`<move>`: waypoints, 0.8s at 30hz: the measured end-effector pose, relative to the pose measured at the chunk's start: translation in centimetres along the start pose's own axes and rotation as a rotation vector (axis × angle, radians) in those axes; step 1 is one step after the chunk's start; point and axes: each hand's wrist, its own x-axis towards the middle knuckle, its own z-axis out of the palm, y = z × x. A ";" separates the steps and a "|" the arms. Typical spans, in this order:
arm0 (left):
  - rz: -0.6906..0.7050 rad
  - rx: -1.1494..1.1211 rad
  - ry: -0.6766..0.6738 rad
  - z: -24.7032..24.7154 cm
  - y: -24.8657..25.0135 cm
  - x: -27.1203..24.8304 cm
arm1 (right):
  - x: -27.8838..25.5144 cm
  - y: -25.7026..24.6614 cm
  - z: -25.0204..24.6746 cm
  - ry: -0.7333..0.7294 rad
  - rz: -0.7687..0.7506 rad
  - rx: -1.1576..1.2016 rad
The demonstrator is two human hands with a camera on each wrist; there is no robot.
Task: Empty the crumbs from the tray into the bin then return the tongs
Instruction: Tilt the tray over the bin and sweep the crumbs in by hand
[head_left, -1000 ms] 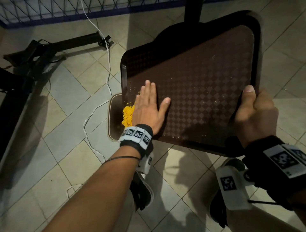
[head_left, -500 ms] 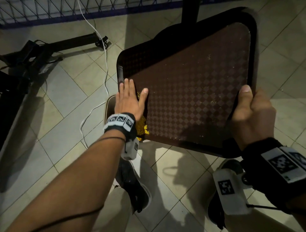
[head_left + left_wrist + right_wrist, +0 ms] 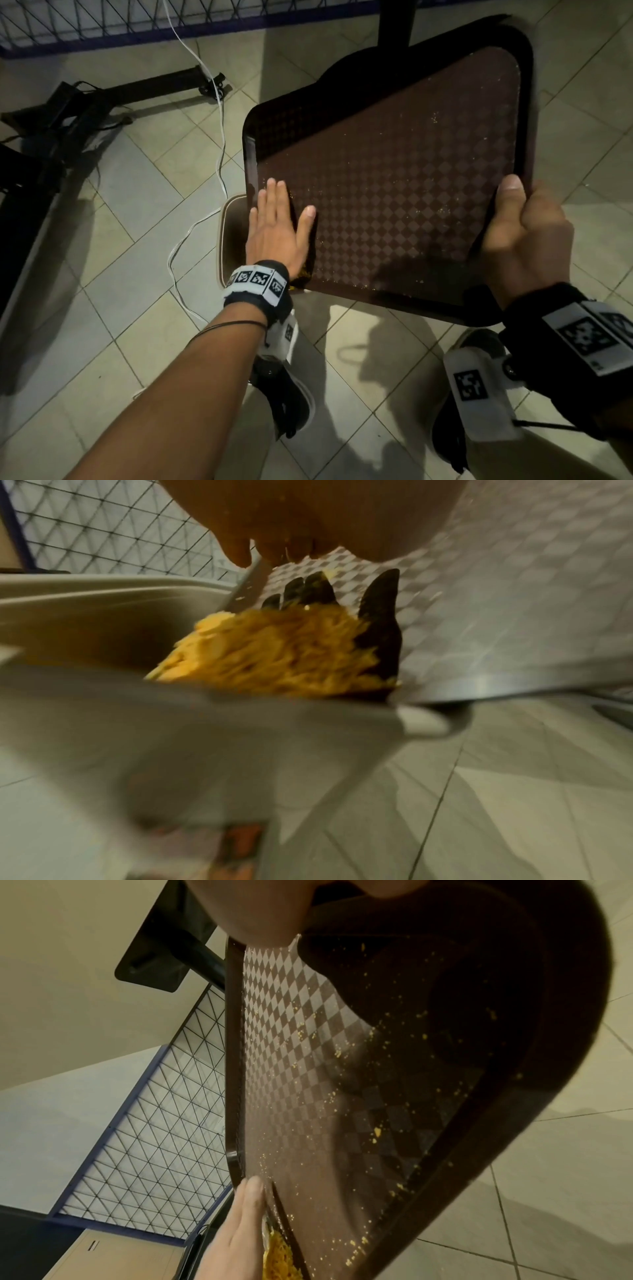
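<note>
- Right grip (image 3: 524, 240) clamped on tray (image 3: 394, 178) edge — tray tilted over bin (image 3: 227, 240).
- Left grip (image 3: 274, 226) flat, fingers straight, on crumbs (image 3: 274, 653) at tray's low corner.

One brown checkered tray (image 3: 394, 192) sits at 1 o'clock in the head view, with one beige bin (image 3: 230, 236) at 9 o'clock of it. One heap of yellow crumbs (image 3: 274, 650) lies on the tray; the scattered specks are too many to count. Two hands show: the left hand (image 3: 274, 229) and the right hand (image 3: 527, 240). Two shoes (image 3: 291, 404) at 6 o'clock. One white cable (image 3: 219, 113) at 11 o'clock.
</note>
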 end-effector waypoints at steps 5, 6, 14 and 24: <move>-0.064 0.018 -0.073 1.7 0.9 -1.2 | 0.2 -0.1 0.2 -0.014 0.003 0.041; -0.102 0.036 -0.097 2.1 0.2 -1.9 | 0.2 -0.2 0.1 -0.017 0.004 0.044; -0.107 -0.054 -0.038 -0.9 -0.4 2.5 | 0.2 -0.1 -0.1 -0.008 0.010 0.024; -0.091 0.063 -0.216 1.0 -3.3 -2.2 | 0.2 -0.4 -0.2 0.011 0.005 0.021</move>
